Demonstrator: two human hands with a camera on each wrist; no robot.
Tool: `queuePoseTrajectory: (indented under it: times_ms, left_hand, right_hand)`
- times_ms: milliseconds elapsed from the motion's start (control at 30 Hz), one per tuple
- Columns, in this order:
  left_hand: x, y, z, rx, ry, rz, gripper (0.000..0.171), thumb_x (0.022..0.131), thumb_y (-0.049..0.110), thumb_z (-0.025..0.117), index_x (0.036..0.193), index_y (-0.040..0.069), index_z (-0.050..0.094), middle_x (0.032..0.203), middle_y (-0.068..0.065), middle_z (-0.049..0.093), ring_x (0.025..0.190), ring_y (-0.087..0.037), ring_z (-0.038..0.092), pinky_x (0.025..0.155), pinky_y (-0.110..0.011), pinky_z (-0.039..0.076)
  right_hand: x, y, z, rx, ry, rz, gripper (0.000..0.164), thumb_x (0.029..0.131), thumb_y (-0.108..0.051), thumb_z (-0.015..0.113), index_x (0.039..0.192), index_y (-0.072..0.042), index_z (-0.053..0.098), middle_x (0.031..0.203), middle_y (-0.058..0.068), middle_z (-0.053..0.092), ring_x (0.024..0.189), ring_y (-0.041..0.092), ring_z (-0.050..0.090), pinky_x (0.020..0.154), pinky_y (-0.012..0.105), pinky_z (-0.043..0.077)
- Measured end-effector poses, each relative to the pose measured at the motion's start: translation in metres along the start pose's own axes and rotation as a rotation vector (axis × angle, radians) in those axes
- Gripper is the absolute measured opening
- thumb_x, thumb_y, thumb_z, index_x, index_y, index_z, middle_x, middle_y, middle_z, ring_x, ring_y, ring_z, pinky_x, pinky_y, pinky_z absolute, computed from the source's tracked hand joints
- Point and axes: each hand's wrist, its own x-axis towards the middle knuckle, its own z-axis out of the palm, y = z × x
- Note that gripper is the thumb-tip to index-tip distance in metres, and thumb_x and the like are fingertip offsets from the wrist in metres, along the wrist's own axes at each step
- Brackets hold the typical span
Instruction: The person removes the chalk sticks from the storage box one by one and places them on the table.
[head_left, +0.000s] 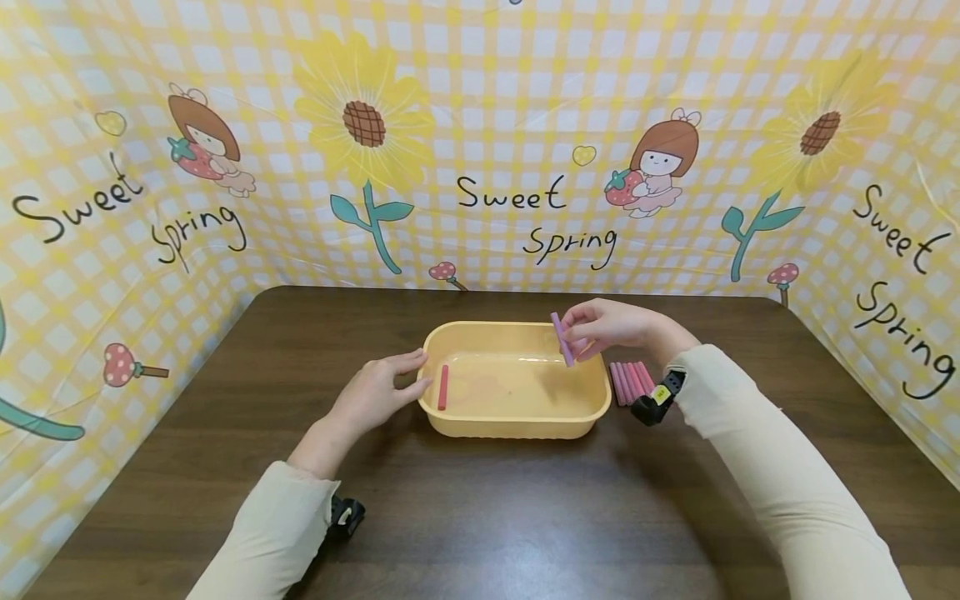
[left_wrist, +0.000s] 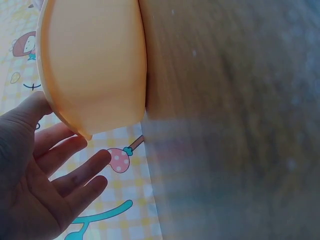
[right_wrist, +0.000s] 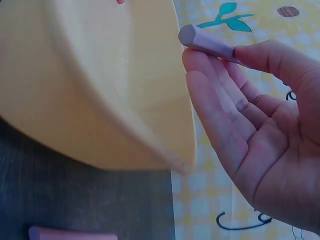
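Observation:
A shallow yellow plastic basin stands on the table. My left hand holds its left end, thumb over the rim, and fingertips against the edge; the other fingers spread in the left wrist view. Inside the basin, a red stick lies near the left wall. Above the basin's right end, my right hand pinches a short purple chalk-like stick between thumb and fingertips. The right wrist view shows the matte end of that purple stick pointing over the basin. Several pink and purple sticks lie in a row right of the basin.
The brown wooden table runs back to a yellow checked cloth with printed flowers and figures, which hangs behind it and on both sides. A black wrist camera hangs close by the stick row.

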Motion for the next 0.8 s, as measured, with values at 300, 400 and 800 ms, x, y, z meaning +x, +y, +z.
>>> queuePoseTrajectory:
  times_ms: [300, 400, 800]
  left_hand:
    - [0.001, -0.001, 0.001, -0.001, 0.006, 0.008, 0.047, 0.088, 0.025, 0.063, 0.129, 0.004, 0.055, 0.136, -0.009, 0.053, 0.126, -0.031, 0.049, 0.103, -0.049, 0.041]
    - [0.001, -0.002, 0.001, 0.000, 0.010, 0.010, 0.046, 0.088, 0.025, 0.063, 0.129, 0.004, 0.056, 0.136, -0.009, 0.053, 0.126, -0.031, 0.050, 0.103, -0.049, 0.041]
    - [-0.001, -0.001, 0.000, -0.002, 0.003, 0.008, 0.047, 0.088, 0.025, 0.062, 0.130, 0.003, 0.054, 0.136, -0.010, 0.052, 0.127, -0.031, 0.049, 0.104, -0.049, 0.041]
  right_hand:
    - [-0.019, 0.019, -0.010, 0.052, 0.042, 0.002, 0.027, 0.095, -0.015, 0.049, 0.113, 0.005, 0.046, 0.095, 0.005, 0.068, 0.084, 0.010, 0.065, 0.082, 0.030, 0.056]
    - [-0.026, 0.026, -0.014, 0.065, 0.058, -0.005, 0.026, 0.095, -0.015, 0.049, 0.112, 0.005, 0.046, 0.099, 0.010, 0.068, 0.085, 0.013, 0.067, 0.085, 0.036, 0.056]
    - [-0.051, 0.055, -0.027, 0.132, 0.105, -0.004, 0.017, 0.097, -0.014, 0.045, 0.108, 0.000, 0.045, 0.089, -0.001, 0.065, 0.084, 0.012, 0.067, 0.082, 0.034, 0.057]
